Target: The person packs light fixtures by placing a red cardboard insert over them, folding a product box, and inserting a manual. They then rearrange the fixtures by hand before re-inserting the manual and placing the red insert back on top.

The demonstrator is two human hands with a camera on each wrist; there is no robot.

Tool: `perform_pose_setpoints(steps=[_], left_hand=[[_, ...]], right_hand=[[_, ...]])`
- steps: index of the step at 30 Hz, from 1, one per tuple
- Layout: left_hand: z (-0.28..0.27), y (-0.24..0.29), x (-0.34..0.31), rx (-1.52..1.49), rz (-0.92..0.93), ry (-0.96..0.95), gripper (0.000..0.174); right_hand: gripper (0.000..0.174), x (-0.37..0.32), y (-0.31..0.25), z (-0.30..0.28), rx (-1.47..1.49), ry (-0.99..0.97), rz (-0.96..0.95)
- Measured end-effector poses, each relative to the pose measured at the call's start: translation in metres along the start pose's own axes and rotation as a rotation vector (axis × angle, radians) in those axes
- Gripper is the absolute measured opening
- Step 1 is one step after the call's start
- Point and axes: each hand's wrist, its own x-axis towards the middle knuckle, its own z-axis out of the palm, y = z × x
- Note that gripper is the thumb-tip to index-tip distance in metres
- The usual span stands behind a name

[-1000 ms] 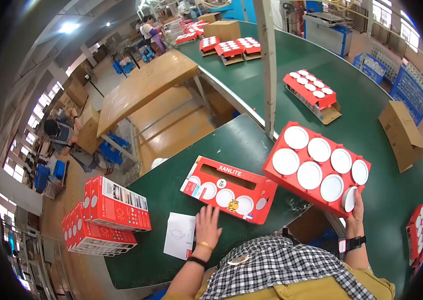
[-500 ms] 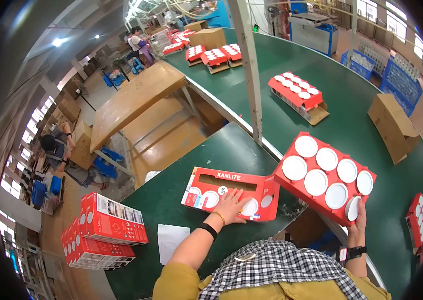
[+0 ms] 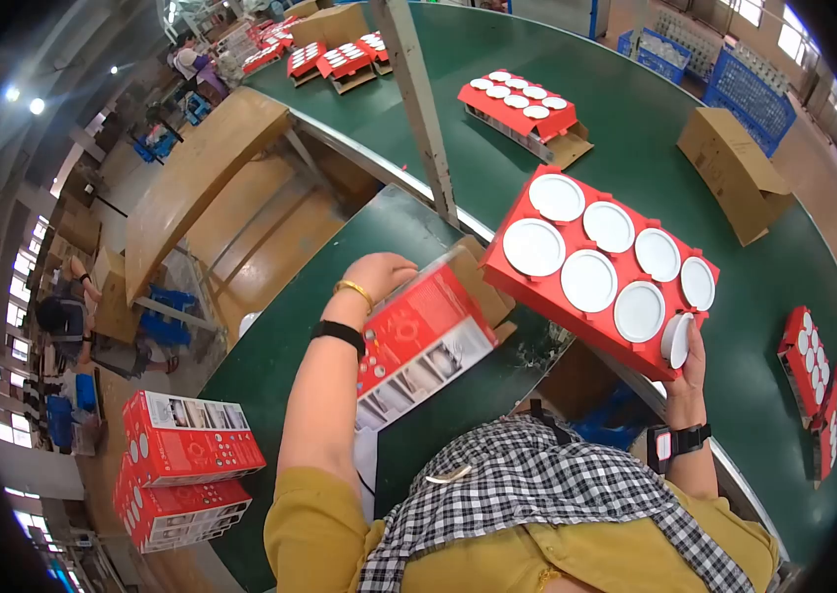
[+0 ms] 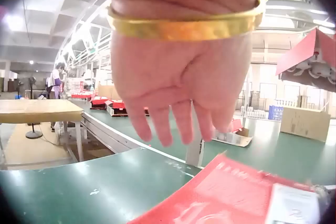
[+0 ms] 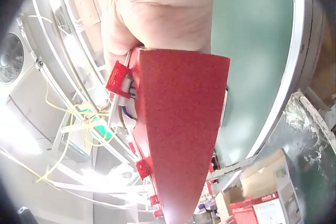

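Note:
My right hand grips the near right corner of a red tray holding several round white discs. At that corner one white disc stands tilted beside the fingers. The tray's red side runs away from the palm in the right wrist view. Over the far edge of a red-and-white printed carton is my left hand. Its fingers hang down, fairly straight, above the carton's red face in the left wrist view. Brown flaps show at the carton's right end.
Printed cartons stand stacked at the left. A white sheet lies partly under my left arm. Across the green worktop, another red tray sits beyond a metal post. A brown cardboard box stands at the right.
My left hand has moved from beside the carton onto it, then to its far edge. The carton has turned, showing other printed faces and its flapped end. My right hand keeps holding the tray.

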Motion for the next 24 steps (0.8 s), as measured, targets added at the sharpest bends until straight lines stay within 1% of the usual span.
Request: perform_pose_setpoints(steps=[1, 3, 4, 5, 6, 7, 8, 9, 11, 12, 13, 14, 15, 16, 18, 19, 21, 23, 24], left_hand=[[-0.003, -0.005, 0.000, -0.022, -0.129, -0.063, 0.029], [0.001, -0.020, -0.016, 0.095, 0.051, 0.115, 0.032], [0.000, -0.026, -0.031, 0.100, 0.033, 0.118, 0.032], [0.002, -0.033, -0.053, 0.015, 0.017, 0.258, 0.033], [0.004, -0.035, -0.077, -0.069, -0.002, 0.401, 0.036], [0.008, -0.041, -0.106, -0.061, -0.031, 0.402, 0.036], [0.014, -0.048, -0.145, -0.158, -0.155, 0.469, 0.042], [0.023, -0.054, -0.190, -0.253, -0.287, 0.537, 0.048], [0.068, -0.079, -0.285, -0.197, -0.519, 0.520, 0.066], [0.101, -0.091, -0.332, -0.164, -0.619, 0.377, 0.075], [0.132, -0.098, -0.373, -0.137, -0.706, 0.236, 0.084], [0.167, -0.085, -0.403, -0.051, -0.730, 0.140, 0.091], [0.198, -0.065, -0.417, 0.027, -0.749, 0.039, 0.098], [0.209, -0.051, -0.420, 0.011, -0.771, 0.039, 0.098], [0.217, -0.024, -0.427, 0.104, -0.827, 0.195, 0.103], [0.215, -0.020, -0.428, 0.094, -0.846, 0.205, 0.103], [0.204, -0.022, -0.424, 0.084, -0.822, 0.221, 0.104], [0.183, -0.033, -0.417, 0.051, -0.845, 0.222, 0.103], [0.171, -0.041, -0.412, 0.080, -0.858, 0.141, 0.103]], right_hand=[[0.032, 0.001, 0.000, 0.002, 0.004, -0.021, 0.013], [0.032, 0.006, 0.002, 0.004, 0.003, -0.022, 0.021], [0.033, 0.008, 0.007, 0.011, 0.009, -0.024, 0.024], [0.029, 0.006, 0.011, 0.018, -0.006, 0.016, 0.023], [0.029, 0.009, 0.013, 0.016, -0.017, 0.017, 0.028], [0.029, 0.014, 0.014, 0.009, -0.026, 0.019, 0.035], [0.029, 0.019, 0.014, 0.001, -0.037, 0.037, 0.034], [0.030, 0.024, 0.014, -0.009, -0.072, 0.008, 0.060], [0.032, 0.025, 0.022, 0.005, -0.074, -0.004, 0.106], [0.033, 0.029, 0.025, 0.005, -0.093, -0.028, 0.131], [0.034, 0.028, 0.031, 0.016, -0.095, -0.043, 0.169], [0.034, 0.032, 0.038, 0.019, -0.095, -0.047, 0.199], [0.034, 0.038, 0.041, 0.021, -0.100, -0.050, 0.227], [0.034, 0.042, 0.046, 0.022, -0.115, -0.054, 0.250], [0.034, 0.049, 0.054, 0.027, -0.118, -0.039, 0.256], [0.034, 0.049, 0.061, 0.034, -0.129, -0.052, 0.272], [0.033, 0.045, 0.075, 0.052, -0.112, -0.069, 0.303], [0.033, 0.043, 0.085, 0.059, -0.128, -0.100, 0.326], [0.033, 0.040, 0.089, 0.059, -0.138, -0.112, 0.336]])
